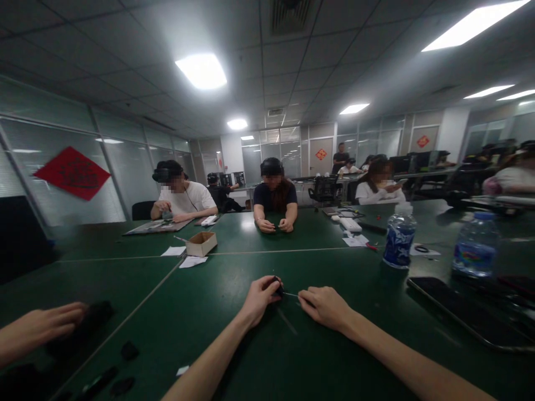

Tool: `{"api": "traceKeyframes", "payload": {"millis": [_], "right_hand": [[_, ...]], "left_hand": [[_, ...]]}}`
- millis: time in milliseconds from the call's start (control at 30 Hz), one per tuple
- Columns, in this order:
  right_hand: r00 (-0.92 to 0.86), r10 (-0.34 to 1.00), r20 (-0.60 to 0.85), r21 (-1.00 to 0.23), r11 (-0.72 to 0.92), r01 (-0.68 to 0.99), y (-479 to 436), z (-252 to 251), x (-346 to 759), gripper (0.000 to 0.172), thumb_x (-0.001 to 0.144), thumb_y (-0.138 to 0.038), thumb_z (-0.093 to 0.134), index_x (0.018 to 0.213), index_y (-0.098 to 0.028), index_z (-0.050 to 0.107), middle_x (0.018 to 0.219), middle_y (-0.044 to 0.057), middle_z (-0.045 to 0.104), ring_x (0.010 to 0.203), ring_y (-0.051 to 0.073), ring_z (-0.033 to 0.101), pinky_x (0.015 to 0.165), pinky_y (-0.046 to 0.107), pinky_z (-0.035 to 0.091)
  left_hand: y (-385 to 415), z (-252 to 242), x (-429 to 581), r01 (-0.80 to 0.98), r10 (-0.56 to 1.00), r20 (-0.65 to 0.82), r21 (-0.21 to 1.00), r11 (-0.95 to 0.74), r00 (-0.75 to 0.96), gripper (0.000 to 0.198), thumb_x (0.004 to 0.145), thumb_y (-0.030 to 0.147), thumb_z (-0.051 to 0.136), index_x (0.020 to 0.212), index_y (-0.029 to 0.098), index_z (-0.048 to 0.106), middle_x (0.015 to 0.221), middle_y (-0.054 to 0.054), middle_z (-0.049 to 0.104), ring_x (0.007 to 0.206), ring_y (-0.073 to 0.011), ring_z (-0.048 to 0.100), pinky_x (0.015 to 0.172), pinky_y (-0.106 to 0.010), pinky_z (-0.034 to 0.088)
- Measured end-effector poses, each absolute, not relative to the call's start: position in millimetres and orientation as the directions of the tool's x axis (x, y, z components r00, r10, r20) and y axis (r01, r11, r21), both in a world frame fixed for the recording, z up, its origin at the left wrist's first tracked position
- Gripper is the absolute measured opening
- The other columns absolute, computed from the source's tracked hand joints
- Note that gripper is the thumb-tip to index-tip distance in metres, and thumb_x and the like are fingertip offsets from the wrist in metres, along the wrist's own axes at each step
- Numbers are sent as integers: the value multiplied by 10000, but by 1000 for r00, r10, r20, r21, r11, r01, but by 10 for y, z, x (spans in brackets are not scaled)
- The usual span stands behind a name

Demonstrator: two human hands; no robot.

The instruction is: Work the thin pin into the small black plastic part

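My left hand [258, 301] pinches a small black piece [278, 285] between thumb and fingertips, just above the green table [234, 281]. From that piece a thin pale strand [291, 294] runs across to my right hand [324, 306], whose fingers are closed on its other end. I cannot make out whether the strand is a wire, a thread or a thin rod. A faint light streak shows on the tabletop below the gap between my hands.
On the right stand two water bottles [399, 236] [476, 245] and a phone [463, 312]. A small box [201, 244] lies ahead on the left beside paper slips [193, 262]. Several dark pieces [129, 350] lie at lower left, near another person's hand [54, 323]. People sit opposite.
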State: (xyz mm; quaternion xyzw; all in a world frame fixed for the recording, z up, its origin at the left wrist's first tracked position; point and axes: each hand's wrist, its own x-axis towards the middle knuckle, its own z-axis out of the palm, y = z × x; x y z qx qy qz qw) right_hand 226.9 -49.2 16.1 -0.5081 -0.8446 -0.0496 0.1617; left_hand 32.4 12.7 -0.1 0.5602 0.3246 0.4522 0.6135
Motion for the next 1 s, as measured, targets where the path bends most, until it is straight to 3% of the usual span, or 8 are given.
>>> {"api": "traceKeyframes", "payload": {"millis": [367, 733, 1000], "right_hand": [[-422, 844, 332, -98, 475, 874, -480, 156, 2284, 290, 911, -279, 363, 882, -200, 641, 726, 31, 631, 601, 122, 569, 568, 215, 392], [-423, 856, 297, -32, 451, 892, -558, 179, 2261, 302, 919, -283, 346, 900, -200, 636, 740, 46, 643, 598, 138, 580, 542, 221, 375], [-354, 876, 328, -162, 421, 892, -545, 111, 2230, 297, 920, -282, 344, 859, -198, 622, 711, 31, 631, 599, 132, 576, 544, 213, 377]], "left_hand": [[134, -3, 326, -213, 920, 77, 977, 7, 383, 391, 610, 313, 772, 928, 127, 640, 899, -88, 634, 826, -178, 595, 735, -302, 494], [99, 34, 307, -104, 896, 80, 994, -37, 437, 291, 663, 339, 719, 847, 125, 648, 879, -78, 640, 821, -171, 589, 681, -246, 476], [119, 10, 324, -151, 916, 55, 989, 6, 398, 325, 659, 385, 725, 825, 116, 650, 863, -80, 636, 823, -163, 586, 691, -238, 477]]}}
